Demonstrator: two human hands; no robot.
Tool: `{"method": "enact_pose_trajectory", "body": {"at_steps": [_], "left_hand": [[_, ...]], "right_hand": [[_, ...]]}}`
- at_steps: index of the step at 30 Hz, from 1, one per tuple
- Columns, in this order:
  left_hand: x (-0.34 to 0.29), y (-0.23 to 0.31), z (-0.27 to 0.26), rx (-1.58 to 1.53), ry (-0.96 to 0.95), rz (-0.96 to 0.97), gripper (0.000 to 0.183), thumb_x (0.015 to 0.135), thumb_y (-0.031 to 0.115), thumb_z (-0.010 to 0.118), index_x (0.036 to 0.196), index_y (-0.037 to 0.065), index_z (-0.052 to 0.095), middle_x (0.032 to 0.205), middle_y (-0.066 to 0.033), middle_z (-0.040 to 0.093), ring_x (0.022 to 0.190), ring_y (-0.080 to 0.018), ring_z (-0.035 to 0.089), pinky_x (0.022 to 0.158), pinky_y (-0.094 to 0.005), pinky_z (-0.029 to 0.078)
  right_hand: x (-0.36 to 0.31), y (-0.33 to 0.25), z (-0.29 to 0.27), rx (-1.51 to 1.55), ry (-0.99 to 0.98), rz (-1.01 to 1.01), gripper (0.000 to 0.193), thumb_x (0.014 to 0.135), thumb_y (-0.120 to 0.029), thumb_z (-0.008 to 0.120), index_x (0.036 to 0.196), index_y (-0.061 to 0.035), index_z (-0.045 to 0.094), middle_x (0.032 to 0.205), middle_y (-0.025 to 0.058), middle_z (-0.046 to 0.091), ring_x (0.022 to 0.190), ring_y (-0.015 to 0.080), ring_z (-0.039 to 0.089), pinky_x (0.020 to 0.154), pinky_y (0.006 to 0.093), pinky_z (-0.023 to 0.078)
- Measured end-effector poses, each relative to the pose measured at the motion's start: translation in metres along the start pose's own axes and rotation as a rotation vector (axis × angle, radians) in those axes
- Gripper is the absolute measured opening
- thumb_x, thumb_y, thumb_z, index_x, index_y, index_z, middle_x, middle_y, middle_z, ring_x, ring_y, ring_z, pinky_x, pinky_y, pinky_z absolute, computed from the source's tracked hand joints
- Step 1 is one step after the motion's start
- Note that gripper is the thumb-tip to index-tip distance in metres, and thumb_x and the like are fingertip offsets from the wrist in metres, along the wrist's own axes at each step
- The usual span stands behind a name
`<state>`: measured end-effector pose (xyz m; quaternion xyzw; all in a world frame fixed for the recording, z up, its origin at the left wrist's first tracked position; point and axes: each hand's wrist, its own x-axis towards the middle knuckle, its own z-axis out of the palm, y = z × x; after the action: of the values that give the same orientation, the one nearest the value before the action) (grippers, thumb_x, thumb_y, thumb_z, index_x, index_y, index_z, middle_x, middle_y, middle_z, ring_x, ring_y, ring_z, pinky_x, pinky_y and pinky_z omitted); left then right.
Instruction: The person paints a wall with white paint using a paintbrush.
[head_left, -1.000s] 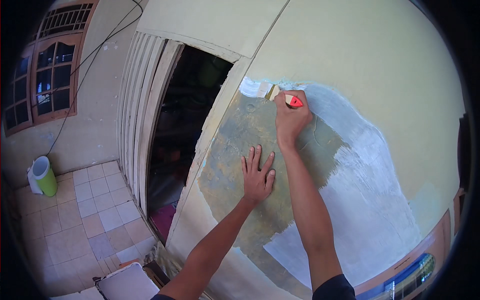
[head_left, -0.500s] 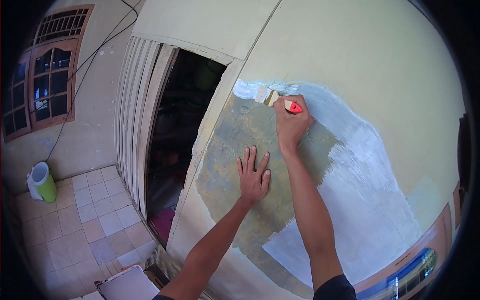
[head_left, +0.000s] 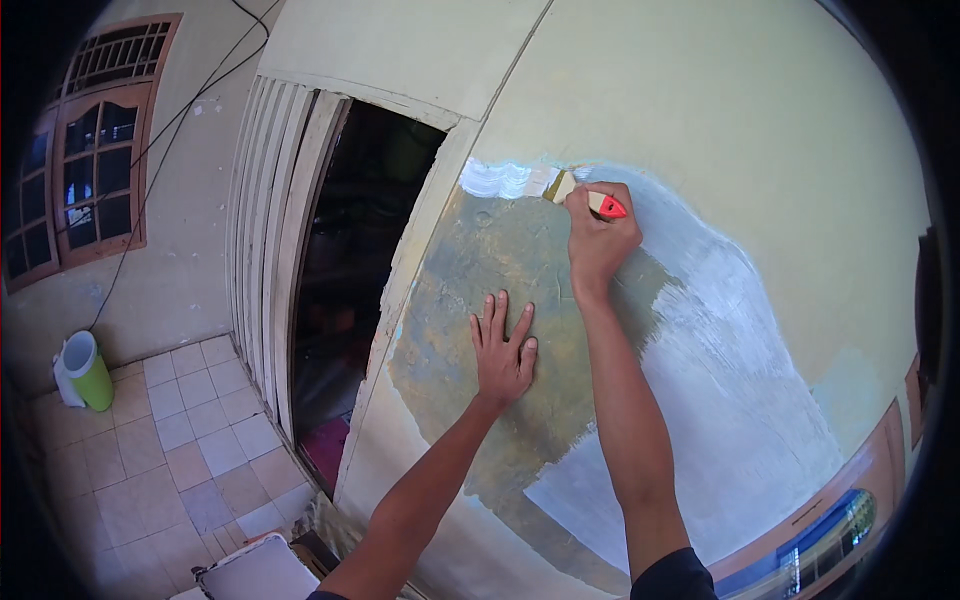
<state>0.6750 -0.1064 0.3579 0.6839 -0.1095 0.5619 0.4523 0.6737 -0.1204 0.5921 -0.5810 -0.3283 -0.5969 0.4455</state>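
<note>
My right hand (head_left: 604, 232) grips a paintbrush (head_left: 568, 187) with a pale handle that ends in red. Its white-coated bristles press against the wall at the upper edge of a bare grey-brown patch (head_left: 450, 270). A strip of wet white paint (head_left: 492, 180) stretches left from the bristles toward the door frame. More white paint (head_left: 720, 420) covers the right side of the patch and curves along its top. Lower down, my left hand (head_left: 505, 350) lies flat on the bare patch, fingers spread, holding nothing.
Left of the patch is a dark doorway (head_left: 365, 250) with a chipped frame and pale slats (head_left: 265, 200). A green bin (head_left: 90, 370) stands on the tiled floor (head_left: 140, 470) by a wooden window (head_left: 100, 150). At the bottom sits a pale tray-like container (head_left: 262, 572). A blue-framed window shows lower right (head_left: 820, 545).
My right hand has drawn the paintbrush to the right along the patch's top edge, lengthening the white strip. My left hand stays in place on the wall.
</note>
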Motion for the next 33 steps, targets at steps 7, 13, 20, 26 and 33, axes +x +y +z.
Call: {"method": "enact_pose_trajectory", "body": {"at_steps": [7,13,20,26,33], "left_hand": [[-0.002,-0.002,0.001,-0.009,0.030,0.009,0.049,0.104,0.035,0.042,0.150,0.020,0.052,0.165,-0.0202,0.027,0.154,-0.0421,0.019,0.120,-0.0647,0.007],[-0.001,-0.003,0.002,0.004,0.015,-0.003,0.050,0.104,0.035,0.043,0.150,0.019,0.052,0.165,-0.0202,0.026,0.154,-0.0416,0.018,0.120,-0.0640,0.005],[-0.001,-0.002,0.001,-0.003,0.021,0.005,0.049,0.104,0.035,0.042,0.150,0.019,0.052,0.165,-0.0199,0.026,0.154,-0.0415,0.018,0.120,-0.0639,0.005],[-0.001,-0.002,0.000,0.014,0.011,0.009,0.049,0.105,0.033,0.042,0.150,0.018,0.051,0.166,-0.0201,0.025,0.154,-0.0414,0.018,0.121,-0.0633,0.005],[0.000,-0.002,0.000,0.020,0.018,0.026,0.049,0.105,0.032,0.042,0.151,0.016,0.050,0.166,-0.0204,0.024,0.154,-0.0408,0.017,0.121,-0.0626,0.005]], "right_hand": [[-0.008,0.002,-0.003,0.015,0.043,-0.049,0.010,0.080,-0.001,0.075,0.084,-0.0020,0.065,0.074,0.0057,0.064,0.067,0.0124,0.059,0.063,0.0280,0.050],[0.001,0.002,-0.010,-0.006,0.024,0.010,0.011,0.080,-0.001,0.075,0.083,-0.0024,0.066,0.072,0.0041,0.064,0.066,0.0109,0.058,0.062,0.0271,0.050],[0.014,-0.006,-0.023,0.011,-0.003,0.049,0.010,0.081,0.000,0.075,0.083,-0.0023,0.066,0.073,0.0027,0.065,0.066,0.0097,0.059,0.063,0.0265,0.050],[0.011,-0.004,-0.028,0.048,0.024,0.005,0.011,0.080,0.002,0.074,0.085,-0.0024,0.065,0.078,0.0032,0.065,0.070,0.0103,0.059,0.066,0.0262,0.050],[0.017,-0.007,-0.031,0.006,0.064,-0.075,0.012,0.079,0.004,0.073,0.085,-0.0022,0.065,0.080,0.0037,0.065,0.071,0.0124,0.060,0.066,0.0274,0.050]]}}
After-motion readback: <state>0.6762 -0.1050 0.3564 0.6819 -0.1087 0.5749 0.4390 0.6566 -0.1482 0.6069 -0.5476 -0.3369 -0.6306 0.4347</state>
